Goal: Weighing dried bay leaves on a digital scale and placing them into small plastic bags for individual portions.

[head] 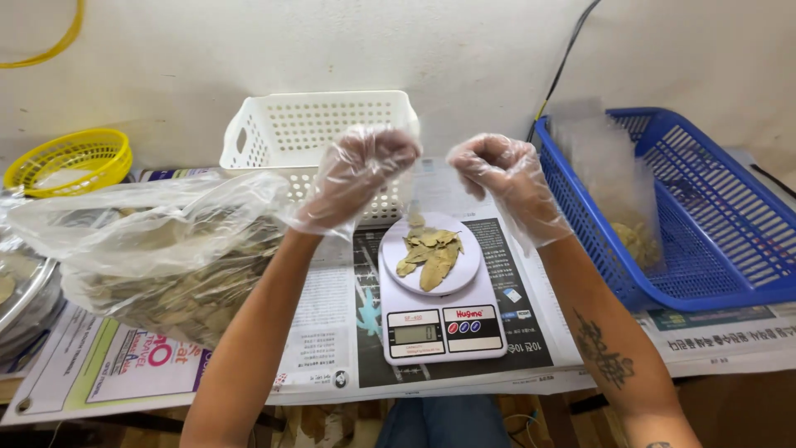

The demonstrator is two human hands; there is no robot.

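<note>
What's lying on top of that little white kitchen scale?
A small pile of dried leaves rests on the scale's round white plate. The plate surface beneath the leaves is covered.

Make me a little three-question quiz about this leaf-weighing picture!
1. True or false: the dried leaves lie on the round pan of the scale.
2. Which colour is the basket holding the packed bag? A) yellow B) blue C) white
3. Fill in: both the left hand and the right hand wear thin clear ____.

Key: 1 true. 2 B. 3 gloves.
</note>
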